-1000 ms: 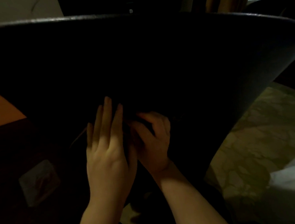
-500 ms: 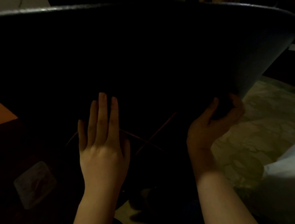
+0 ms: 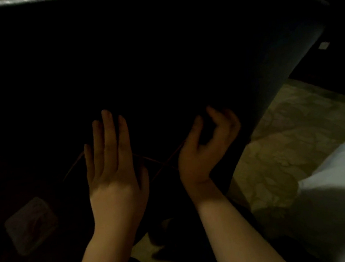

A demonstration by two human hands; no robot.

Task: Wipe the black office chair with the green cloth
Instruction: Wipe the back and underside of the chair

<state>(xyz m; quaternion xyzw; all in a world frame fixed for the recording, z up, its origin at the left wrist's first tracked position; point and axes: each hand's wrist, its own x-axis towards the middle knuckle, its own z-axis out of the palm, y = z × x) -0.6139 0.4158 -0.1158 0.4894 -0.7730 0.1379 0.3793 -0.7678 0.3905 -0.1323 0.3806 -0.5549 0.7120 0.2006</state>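
Right hand (image 3: 205, 149) came in off the chair's right edge toward the middle, fingers curled round a patch too dark to read, so I couldn't tell whether it gripped anything. Left hand (image 3: 113, 172) stayed put, fingers straight, palm flat on the black office chair (image 3: 182, 57), whose back filled my view. I couldn't make out the green cloth anywhere; maybe inside that curl. I judged wiping barely under way. Patterned floor (image 3: 282, 143) lay beyond, right.
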